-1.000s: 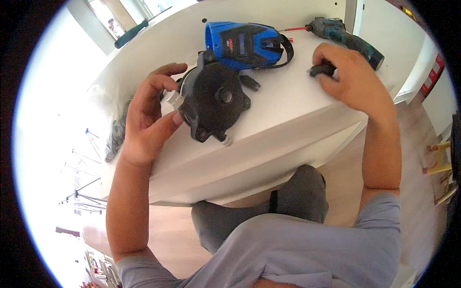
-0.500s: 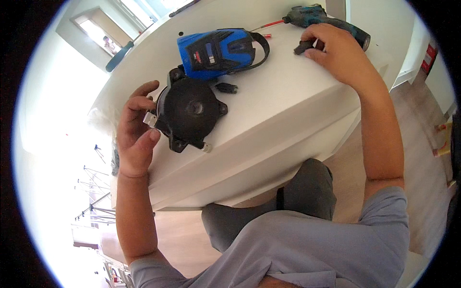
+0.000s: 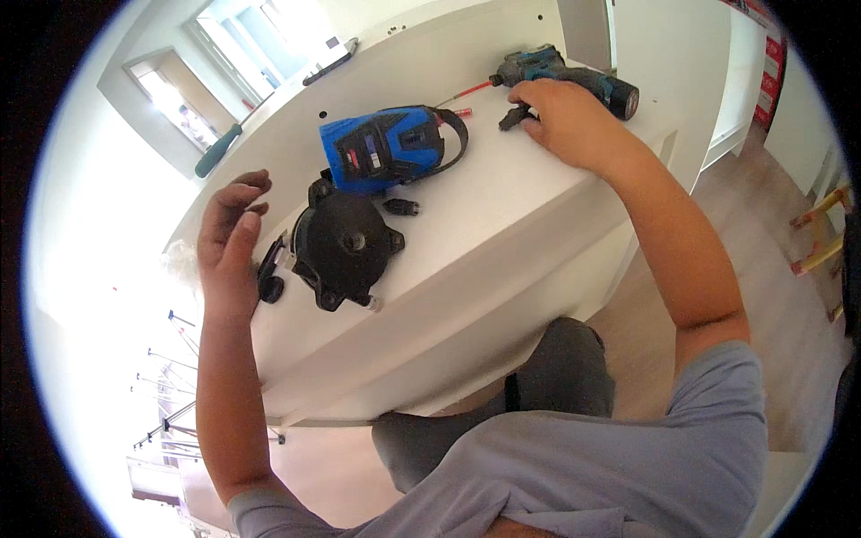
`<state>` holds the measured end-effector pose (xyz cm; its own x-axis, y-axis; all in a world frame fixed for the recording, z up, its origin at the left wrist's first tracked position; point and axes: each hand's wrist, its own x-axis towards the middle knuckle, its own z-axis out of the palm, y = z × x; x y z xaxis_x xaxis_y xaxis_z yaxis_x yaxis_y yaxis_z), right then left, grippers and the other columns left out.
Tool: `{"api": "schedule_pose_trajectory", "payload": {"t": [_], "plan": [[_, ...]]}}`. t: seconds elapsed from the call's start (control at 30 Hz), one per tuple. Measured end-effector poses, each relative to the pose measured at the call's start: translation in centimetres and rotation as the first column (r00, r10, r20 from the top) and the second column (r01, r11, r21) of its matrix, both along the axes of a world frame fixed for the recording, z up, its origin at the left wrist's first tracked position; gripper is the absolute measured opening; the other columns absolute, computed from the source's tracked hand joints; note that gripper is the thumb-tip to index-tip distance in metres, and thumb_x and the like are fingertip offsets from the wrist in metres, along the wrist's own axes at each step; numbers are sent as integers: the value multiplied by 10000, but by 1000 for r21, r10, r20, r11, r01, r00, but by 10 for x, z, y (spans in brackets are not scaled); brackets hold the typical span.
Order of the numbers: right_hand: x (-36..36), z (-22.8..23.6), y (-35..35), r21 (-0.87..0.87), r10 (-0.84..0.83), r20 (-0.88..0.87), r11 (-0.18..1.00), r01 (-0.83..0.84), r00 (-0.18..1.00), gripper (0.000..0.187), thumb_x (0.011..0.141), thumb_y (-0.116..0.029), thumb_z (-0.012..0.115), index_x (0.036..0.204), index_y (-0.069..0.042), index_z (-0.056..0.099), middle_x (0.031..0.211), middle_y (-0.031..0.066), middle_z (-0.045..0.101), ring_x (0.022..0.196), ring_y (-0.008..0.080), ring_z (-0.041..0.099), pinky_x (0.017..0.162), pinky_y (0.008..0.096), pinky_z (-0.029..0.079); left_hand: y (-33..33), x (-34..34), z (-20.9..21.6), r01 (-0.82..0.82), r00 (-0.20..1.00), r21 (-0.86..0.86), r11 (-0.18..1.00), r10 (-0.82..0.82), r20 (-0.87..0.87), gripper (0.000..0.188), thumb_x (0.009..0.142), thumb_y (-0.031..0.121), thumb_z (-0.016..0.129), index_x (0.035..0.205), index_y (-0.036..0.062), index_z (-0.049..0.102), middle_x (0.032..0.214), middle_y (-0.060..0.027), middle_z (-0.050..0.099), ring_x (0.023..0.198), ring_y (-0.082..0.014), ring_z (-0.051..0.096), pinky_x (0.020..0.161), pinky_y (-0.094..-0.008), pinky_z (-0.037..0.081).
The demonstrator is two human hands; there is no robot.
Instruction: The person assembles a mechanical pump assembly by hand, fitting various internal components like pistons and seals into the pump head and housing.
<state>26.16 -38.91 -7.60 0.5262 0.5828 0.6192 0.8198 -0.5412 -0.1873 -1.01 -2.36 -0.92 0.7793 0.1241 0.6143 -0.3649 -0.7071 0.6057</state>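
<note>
My left hand [image 3: 231,242] is raised beside a round black base [image 3: 345,251] with stubby feet, its fingers apart and nothing in them. A curved black part [image 3: 271,273] lies between that hand and the base. To the upper right, my right hand [image 3: 571,124] has thumb and fingers around a small dark black piece [image 3: 515,117] at the white tabletop. Another small black piece [image 3: 401,207] rests right of the base. Behind it lies a blue-and-black boxy device [image 3: 384,151] with a black carrying loop, on its side.
A cordless driver [image 3: 567,79] with a long red bit lies beyond my right hand. A red stick [image 3: 460,113] is beside the blue device. Farther left lies a teal-handled screwdriver [image 3: 218,151]. The white table [image 3: 466,233] has a stepped front edge over my knees.
My left hand has let go of the black base and drawn back to the left, uncovering the curved black part. My right hand still has the small black piece. The whole view has shifted.
</note>
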Motion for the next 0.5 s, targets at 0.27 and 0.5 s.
{"api": "schedule_pose_trajectory", "payload": {"t": [0.27, 0.5], "plan": [[-49, 8, -2, 369, 46, -26, 929, -34, 999, 229, 943, -197, 756, 1126, -60, 741, 1090, 148, 733, 936, 321, 737, 845, 435, 595, 11, -4, -23, 153, 983, -71, 986, -159, -89, 467, 991, 317, 724, 1364, 64, 602, 1476, -136, 596, 1375, -255, 547, 1157, -411, 396], [-121, 14, 66, -38, 236, 96, 972, -233, 967, 229, 946, -267, 766, 1044, -61, 775, 959, 133, 733, 855, 343, 732, 768, 458, 591, 8, -6, -21, 149, 982, -62, 987, -155, -108, 604, 956, 426, 735, 1420, 71, 582, 1515, -152, 565, 1412, -269, 514, 1186, -427, 372]]}}
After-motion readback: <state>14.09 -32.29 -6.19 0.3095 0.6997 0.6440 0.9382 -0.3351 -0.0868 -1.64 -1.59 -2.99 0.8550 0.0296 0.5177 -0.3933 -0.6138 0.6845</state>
